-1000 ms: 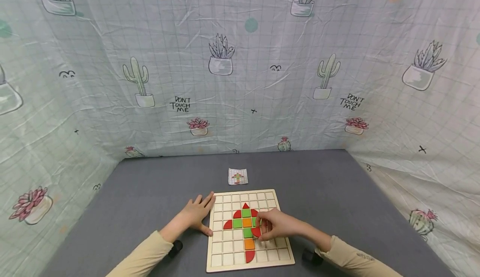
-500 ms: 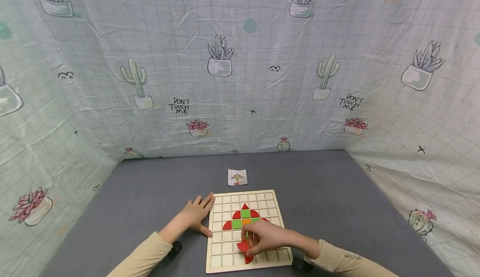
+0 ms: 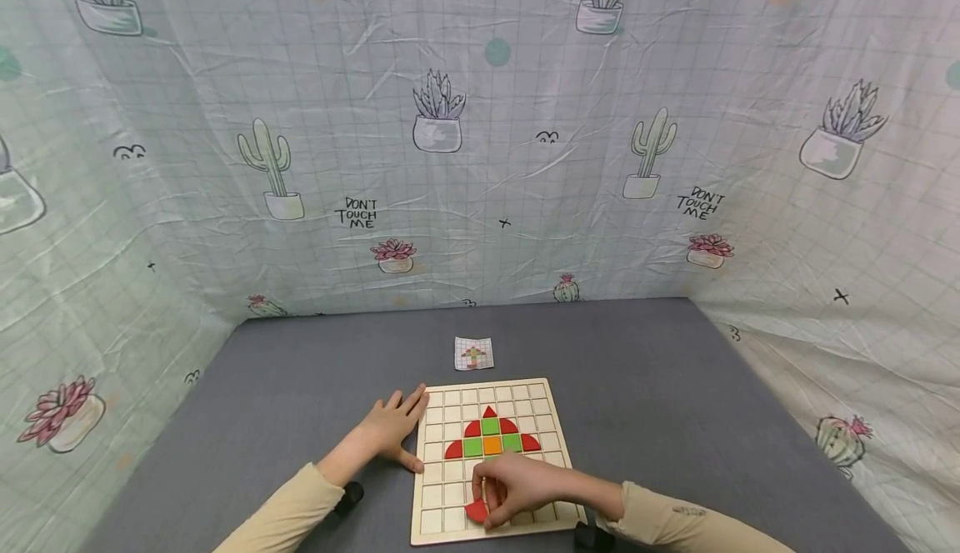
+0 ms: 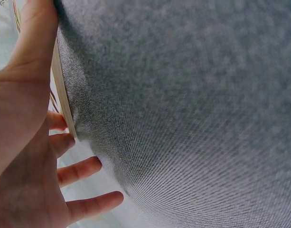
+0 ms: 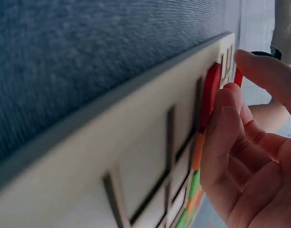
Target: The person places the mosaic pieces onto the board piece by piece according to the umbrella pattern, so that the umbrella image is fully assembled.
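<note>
My right hand [image 3: 517,485] pinches a red quarter-circle tile [image 3: 476,511] between thumb and fingertips, low over the near rows of the wooden grid board [image 3: 432,522]. In the right wrist view, the held tile [image 5: 238,77] shows as a thin red edge beside another red tile [image 5: 211,92] lying in the grid. My left hand [image 3: 390,430] rests at the board's left edge with fingers spread, as the left wrist view also shows. Farther up the board, red, green and orange tiles form a stepped shape around an orange square [image 3: 492,445]. The right hand covers the tiles below it.
Behind the board, a small white card [image 3: 474,354] printed with a similar coloured pattern lies on the dark grey table [image 3: 615,370]. A cactus-print curtain [image 3: 480,178] surrounds the table at the back and sides.
Holding the red tile, my right hand has moved toward me and to the left, from the middle of the pattern to the board's near rows. The left hand keeps its place.
</note>
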The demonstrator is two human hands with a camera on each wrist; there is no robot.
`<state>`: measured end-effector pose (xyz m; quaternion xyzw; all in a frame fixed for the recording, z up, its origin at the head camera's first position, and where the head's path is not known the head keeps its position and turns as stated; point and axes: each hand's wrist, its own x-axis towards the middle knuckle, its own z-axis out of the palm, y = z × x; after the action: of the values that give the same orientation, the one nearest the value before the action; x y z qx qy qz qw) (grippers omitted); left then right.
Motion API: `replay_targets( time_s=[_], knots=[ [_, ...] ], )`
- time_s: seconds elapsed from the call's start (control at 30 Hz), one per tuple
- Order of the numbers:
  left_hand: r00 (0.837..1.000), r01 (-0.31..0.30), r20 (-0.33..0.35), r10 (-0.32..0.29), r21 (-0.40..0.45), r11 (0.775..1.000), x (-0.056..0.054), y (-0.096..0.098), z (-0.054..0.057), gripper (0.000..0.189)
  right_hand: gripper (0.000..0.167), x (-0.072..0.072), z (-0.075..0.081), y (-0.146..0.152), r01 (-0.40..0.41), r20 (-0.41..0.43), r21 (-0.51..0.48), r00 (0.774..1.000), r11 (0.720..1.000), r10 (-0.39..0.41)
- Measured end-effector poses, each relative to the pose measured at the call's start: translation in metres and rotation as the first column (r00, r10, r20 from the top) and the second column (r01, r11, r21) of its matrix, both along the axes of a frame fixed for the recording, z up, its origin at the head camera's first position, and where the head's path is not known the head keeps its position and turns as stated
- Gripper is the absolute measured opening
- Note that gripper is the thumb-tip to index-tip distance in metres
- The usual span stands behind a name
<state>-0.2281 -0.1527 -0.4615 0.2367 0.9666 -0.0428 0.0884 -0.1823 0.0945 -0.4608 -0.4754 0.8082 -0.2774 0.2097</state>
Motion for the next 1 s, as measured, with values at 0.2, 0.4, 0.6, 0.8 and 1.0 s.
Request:
replay_targets(
  time_s=[0.2, 0.4, 0.6, 0.8, 1.0],
  knots=[
    [1.000, -0.011, 0.013, 0.011, 0.003, 1.000, -0.0001, -0.0001, -0.0004, 0.113, 0.021, 0.0005, -0.0060, -0.0027, 0.029, -0.034, 0.018, 0.999, 0.999, -0.029],
    [1.000, -0.009, 0.019, 0.009, 0.014, 1.000, 0.0002, -0.0002, 0.0003, 0.113, 0.022, -0.0013, -0.0061, -0.0043, 0.032, -0.054, 0.051, 0.998, 0.998, -0.030],
    [1.000, -0.001, 0.009, 0.001, 0.009, 1.000, -0.0005, 0.0000, 0.0001, 0.113, 0.013, -0.0031, -0.0023, -0.0060, 0.043, -0.004, 0.050, 0.999, 0.998, -0.043],
    [1.000, 0.000, 0.012, 0.000, 0.008, 1.000, -0.0012, -0.0007, -0.0010, 0.113, 0.010, -0.0012, -0.0016, -0.0091, 0.073, -0.019, 0.063, 0.997, 0.995, -0.071],
    [1.000, 0.000, 0.010, 0.000, 0.012, 1.000, -0.0022, -0.0011, -0.0017, 0.112, 0.009, -0.0006, 0.0014, -0.0100, 0.107, -0.017, 0.084, 0.994, 0.991, -0.106]
  ],
)
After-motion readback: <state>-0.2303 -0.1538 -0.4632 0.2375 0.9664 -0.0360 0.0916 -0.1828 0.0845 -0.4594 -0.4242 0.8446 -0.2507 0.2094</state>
